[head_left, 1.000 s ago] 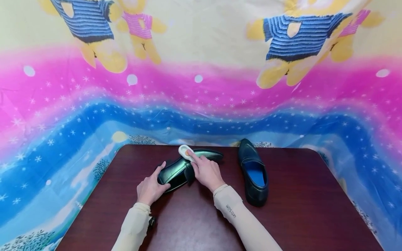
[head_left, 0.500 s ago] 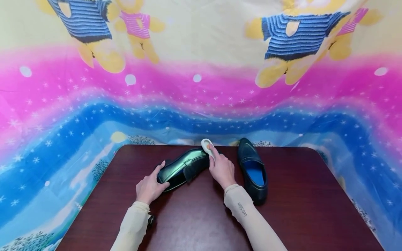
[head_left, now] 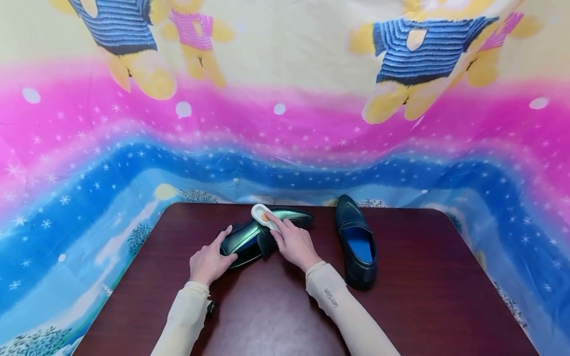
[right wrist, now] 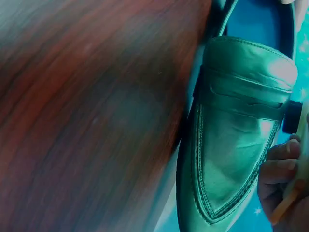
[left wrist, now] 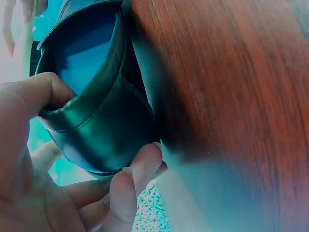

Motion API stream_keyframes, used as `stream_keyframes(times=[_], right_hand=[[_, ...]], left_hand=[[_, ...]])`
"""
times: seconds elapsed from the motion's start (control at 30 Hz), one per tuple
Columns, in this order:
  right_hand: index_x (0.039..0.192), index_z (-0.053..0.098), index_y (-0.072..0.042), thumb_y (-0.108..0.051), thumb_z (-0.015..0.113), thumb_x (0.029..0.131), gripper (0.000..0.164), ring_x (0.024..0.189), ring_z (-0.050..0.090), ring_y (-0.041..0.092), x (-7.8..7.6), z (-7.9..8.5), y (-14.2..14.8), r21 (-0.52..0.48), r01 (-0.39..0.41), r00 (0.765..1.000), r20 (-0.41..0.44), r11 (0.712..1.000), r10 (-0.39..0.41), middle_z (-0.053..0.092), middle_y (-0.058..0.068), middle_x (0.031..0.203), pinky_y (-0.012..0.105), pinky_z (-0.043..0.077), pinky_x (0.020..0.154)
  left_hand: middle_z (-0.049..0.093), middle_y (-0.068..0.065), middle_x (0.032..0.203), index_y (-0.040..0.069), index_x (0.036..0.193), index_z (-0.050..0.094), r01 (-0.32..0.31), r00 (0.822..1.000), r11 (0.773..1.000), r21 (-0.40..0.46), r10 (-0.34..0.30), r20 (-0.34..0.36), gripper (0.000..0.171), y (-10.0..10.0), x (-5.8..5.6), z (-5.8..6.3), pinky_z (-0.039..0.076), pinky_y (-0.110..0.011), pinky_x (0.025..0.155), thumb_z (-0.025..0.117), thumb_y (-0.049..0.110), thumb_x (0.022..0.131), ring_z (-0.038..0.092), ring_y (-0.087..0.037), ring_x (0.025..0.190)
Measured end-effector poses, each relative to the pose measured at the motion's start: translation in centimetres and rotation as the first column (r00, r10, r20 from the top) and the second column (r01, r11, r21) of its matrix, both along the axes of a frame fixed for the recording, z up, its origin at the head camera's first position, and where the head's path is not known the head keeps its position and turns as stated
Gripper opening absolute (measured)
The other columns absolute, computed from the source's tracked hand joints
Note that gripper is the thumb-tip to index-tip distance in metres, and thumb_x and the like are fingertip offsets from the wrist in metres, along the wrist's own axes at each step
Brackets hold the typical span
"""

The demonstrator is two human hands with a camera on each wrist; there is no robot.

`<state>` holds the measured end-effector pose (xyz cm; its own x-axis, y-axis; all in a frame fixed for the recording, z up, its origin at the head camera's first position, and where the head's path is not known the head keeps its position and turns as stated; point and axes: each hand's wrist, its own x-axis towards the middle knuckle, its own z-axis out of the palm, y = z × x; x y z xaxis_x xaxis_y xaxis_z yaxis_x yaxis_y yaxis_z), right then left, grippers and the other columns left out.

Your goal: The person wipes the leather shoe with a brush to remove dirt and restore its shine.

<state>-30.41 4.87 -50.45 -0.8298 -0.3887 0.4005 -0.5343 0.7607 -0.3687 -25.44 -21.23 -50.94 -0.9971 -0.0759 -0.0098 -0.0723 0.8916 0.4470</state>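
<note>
While gripping the shoe [head_left: 263, 243] over the surface [head_left: 267, 316] with the left hand [head_left: 209, 262], seems to be wiping its side with a white pad [head_left: 258, 211] pinched in the right hand [head_left: 297, 245]; needs steady strokes next.

The reddish-brown table [head_left: 436, 277] — a dark loafer [head_left: 356, 237] stands on it.

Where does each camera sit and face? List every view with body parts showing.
Head: worn there, facing forward and down at the table; left hand, right hand, sleeves show.
Left wrist: worn there, facing the held shoe, heel end; left hand shows.
Right wrist: worn there, facing its front; right hand shows.
Wrist views share its insole.
</note>
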Motion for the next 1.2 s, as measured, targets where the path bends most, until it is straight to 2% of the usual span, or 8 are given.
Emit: stream_keyframes(times=[0.2,0.4,0.57,0.67,0.77,0.97,1.07,1.2], right_hand=[[0.157,0.043,-0.035,-0.034,0.057,0.107,0.052,0.049,0.04,0.015,-0.6,-0.5,0.9,0.004,0.139,0.99,0.005,0.99,-0.139,0.067,0.005,0.095,0.031,0.035,0.047],[0.152,0.049,-0.027,-0.035,0.058,0.106,0.047,0.052,0.049,0.022,-0.8,-0.7,2.6,0.004,0.309,0.949,0.065,0.951,-0.308,0.069,0.009,0.094,0.037,0.041,0.05],[0.145,0.05,-0.018,-0.031,0.058,0.106,0.042,0.057,0.056,0.025,-0.7,-0.7,3.4,-0.054,0.384,0.921,0.101,0.922,-0.377,0.066,0.011,0.086,0.04,0.044,0.052],[0.151,0.048,-0.022,-0.029,0.056,0.107,0.045,0.058,0.053,0.022,-0.6,-0.3,3.4,-0.109,0.362,0.929,0.125,0.926,-0.348,0.065,0.01,0.089,0.038,0.043,0.053],[0.155,0.046,-0.028,-0.029,0.054,0.108,0.048,0.059,0.05,0.02,-0.5,0.1,2.7,-0.135,0.269,0.961,0.101,0.954,-0.257,0.065,0.008,0.095,0.036,0.041,0.054],[0.158,0.042,-0.039,-0.034,0.05,0.11,0.049,0.055,0.042,0.015,-0.5,0.1,0.5,-0.057,0.076,0.997,0.028,0.995,-0.074,0.064,0.004,0.1,0.031,0.038,0.053],[0.157,0.042,-0.04,-0.036,0.051,0.109,0.049,0.051,0.041,0.014,-0.8,-0.1,-0.1,-0.027,0.09,0.996,-0.017,0.996,-0.09,0.066,0.004,0.097,0.031,0.037,0.05],[0.155,0.047,-0.039,-0.035,0.055,0.107,0.049,0.048,0.045,0.019,-1.6,-0.4,0.5,-0.008,0.192,0.976,-0.106,0.981,-0.192,0.066,0.007,0.089,0.037,0.04,0.048]], left_hand=[[0.046,-0.003,0.052,0.043,0.162,0.031,0.012,1.0,1.0,-0.008,-0.011,0.015,0.078,-0.1,-0.3,0.4,0.029,-0.034,0.046,0.068,0.045,0.093,0.04,-0.021,0.046],[0.046,-0.003,0.052,0.042,0.162,0.03,0.023,0.999,1.0,-0.011,-0.023,0.038,0.076,0.0,-0.9,0.6,0.029,-0.034,0.046,0.064,0.046,0.094,0.041,-0.022,0.047],[0.048,-0.004,0.053,0.044,0.161,0.031,0.008,0.999,1.0,-0.017,-0.007,0.035,0.075,-0.2,-1.2,0.6,0.031,-0.035,0.048,0.066,0.047,0.094,0.042,-0.022,0.05],[0.049,-0.005,0.054,0.044,0.161,0.031,0.001,0.999,1.0,-0.016,-0.001,0.037,0.076,-0.4,-1.0,0.8,0.032,-0.036,0.049,0.066,0.047,0.094,0.043,-0.023,0.051],[0.048,-0.004,0.054,0.044,0.161,0.031,-0.003,0.999,1.0,-0.014,0.003,0.043,0.076,-0.4,-0.9,0.8,0.032,-0.035,0.048,0.067,0.047,0.094,0.043,-0.023,0.05],[0.046,-0.003,0.053,0.044,0.162,0.03,0.005,0.999,1.0,-0.006,-0.005,0.044,0.077,-0.4,-0.6,0.6,0.031,-0.035,0.047,0.067,0.047,0.094,0.042,-0.022,0.048],[0.046,-0.003,0.053,0.044,0.161,0.031,0.004,0.999,1.0,-0.007,-0.004,0.041,0.076,-0.5,-0.6,0.5,0.031,-0.035,0.047,0.067,0.048,0.094,0.042,-0.022,0.049],[0.046,-0.003,0.053,0.044,0.161,0.032,-0.004,1.0,1.0,-0.008,0.004,0.029,0.075,-0.4,-0.8,0.5,0.031,-0.034,0.046,0.067,0.048,0.094,0.042,-0.022,0.048]])
